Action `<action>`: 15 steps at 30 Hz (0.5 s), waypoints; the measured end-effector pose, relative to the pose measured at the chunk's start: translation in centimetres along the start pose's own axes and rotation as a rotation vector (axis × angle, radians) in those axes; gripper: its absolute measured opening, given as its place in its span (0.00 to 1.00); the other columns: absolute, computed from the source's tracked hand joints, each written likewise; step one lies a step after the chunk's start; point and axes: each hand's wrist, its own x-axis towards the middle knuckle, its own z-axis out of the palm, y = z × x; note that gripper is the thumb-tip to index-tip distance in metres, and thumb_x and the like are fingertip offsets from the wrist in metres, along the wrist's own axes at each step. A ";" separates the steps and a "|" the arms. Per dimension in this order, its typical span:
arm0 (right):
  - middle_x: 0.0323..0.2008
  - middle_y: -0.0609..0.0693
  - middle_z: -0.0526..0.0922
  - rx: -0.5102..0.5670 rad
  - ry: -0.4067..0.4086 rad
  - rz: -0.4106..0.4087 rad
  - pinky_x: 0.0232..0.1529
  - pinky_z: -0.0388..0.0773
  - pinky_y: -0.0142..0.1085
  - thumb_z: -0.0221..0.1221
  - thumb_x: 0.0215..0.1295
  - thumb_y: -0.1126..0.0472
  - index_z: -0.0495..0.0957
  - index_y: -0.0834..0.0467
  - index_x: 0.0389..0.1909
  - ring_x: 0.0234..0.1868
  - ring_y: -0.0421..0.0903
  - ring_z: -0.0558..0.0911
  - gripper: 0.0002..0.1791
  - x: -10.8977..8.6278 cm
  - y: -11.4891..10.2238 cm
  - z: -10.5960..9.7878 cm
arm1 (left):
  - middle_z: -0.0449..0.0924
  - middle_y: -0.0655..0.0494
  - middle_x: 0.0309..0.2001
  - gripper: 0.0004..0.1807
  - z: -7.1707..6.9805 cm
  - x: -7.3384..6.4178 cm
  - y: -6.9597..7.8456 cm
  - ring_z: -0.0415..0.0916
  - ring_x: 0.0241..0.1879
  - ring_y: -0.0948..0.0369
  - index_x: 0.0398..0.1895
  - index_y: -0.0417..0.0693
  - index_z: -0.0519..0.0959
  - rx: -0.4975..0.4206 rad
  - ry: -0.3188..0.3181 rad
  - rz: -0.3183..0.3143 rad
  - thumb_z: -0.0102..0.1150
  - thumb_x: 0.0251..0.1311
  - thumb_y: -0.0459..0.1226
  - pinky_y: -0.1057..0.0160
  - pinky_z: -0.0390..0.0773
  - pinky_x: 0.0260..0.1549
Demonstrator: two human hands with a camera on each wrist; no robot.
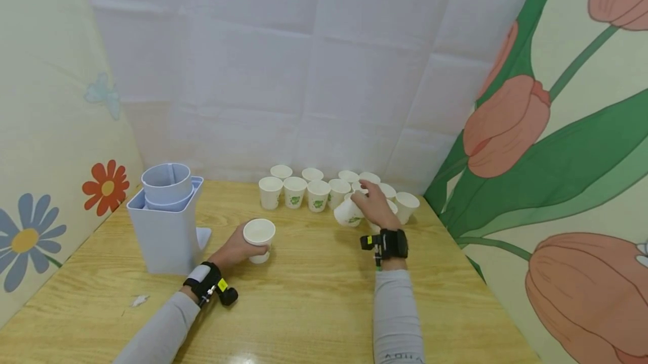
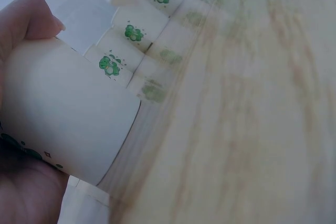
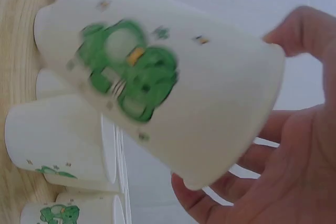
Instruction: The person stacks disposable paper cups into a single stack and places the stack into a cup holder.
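My left hand (image 1: 238, 248) grips a white paper cup (image 1: 259, 233) upright, just above or on the table; I cannot tell which. In the left wrist view the thumb and palm lie around this cup (image 2: 68, 103). My right hand (image 1: 373, 204) holds another paper cup (image 1: 347, 214), tilted, in front of the row of cups. Thumb and fingertips pinch it near its rim in the right wrist view, where a green cartoon animal shows on the cup (image 3: 131, 72). Several more paper cups (image 1: 318, 196) stand upright behind and beside the right hand, some hidden by it.
A light blue bin-like container (image 1: 164, 240) with a round insert (image 1: 167, 184) stands at the table's left. A small white scrap (image 1: 139, 300) lies on the wooden table (image 1: 304, 308). White cloth (image 1: 243, 71) hangs behind; a tulip-print panel (image 1: 547, 184) borders the right side.
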 end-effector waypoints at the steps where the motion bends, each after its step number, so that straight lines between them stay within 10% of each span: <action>1: 0.73 0.67 0.61 0.009 -0.002 -0.010 0.67 0.65 0.60 0.45 0.76 0.50 0.54 0.61 0.78 0.70 0.66 0.65 0.35 0.1 0.0 0.2 | 0.77 0.36 0.58 0.39 0.0 0.0 0.0 0.74 0.58 0.47 0.67 0.30 0.67 -0.001 -0.001 -0.001 0.73 0.52 0.32 0.51 0.71 0.60; 15: 0.62 0.63 0.74 0.083 0.061 -0.148 0.60 0.72 0.54 0.41 0.80 0.53 0.75 0.64 0.62 0.58 0.58 0.75 0.24 1.1 -2.1 2.0 | 0.76 0.36 0.60 0.40 -0.1 -0.1 0.2 0.73 0.60 0.46 0.68 0.31 0.66 -0.011 -0.008 -0.020 0.73 0.53 0.32 0.46 0.70 0.63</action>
